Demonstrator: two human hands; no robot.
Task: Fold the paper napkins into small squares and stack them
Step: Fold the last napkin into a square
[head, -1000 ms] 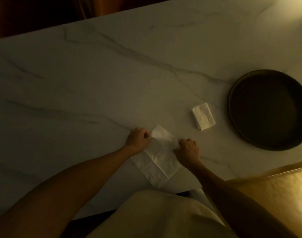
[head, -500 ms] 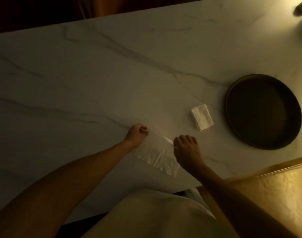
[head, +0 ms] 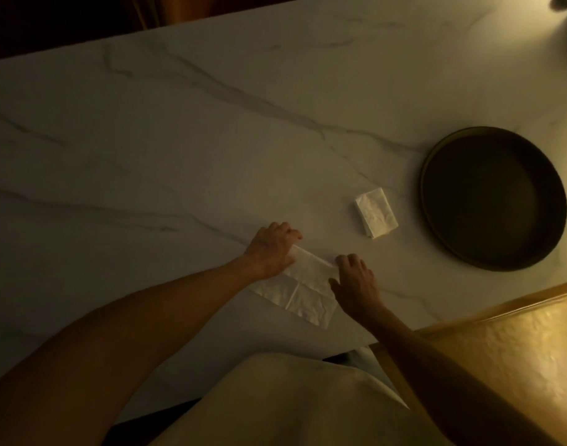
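One small folded white paper napkin square [head: 376, 213] sits done on the white marble table [head: 179, 140], while the left hand [head: 271, 249] and right hand [head: 356, 284] press curled fingers onto a half-folded white napkin [head: 303, 291] at the near edge, so it probably needs more folds before stacking.

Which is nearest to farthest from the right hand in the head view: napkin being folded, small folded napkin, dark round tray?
From the right hand:
1. Napkin being folded, touching it, just to its left.
2. Small folded napkin, up and slightly right on the table.
3. Dark round tray, farther right, beyond the folded napkin.
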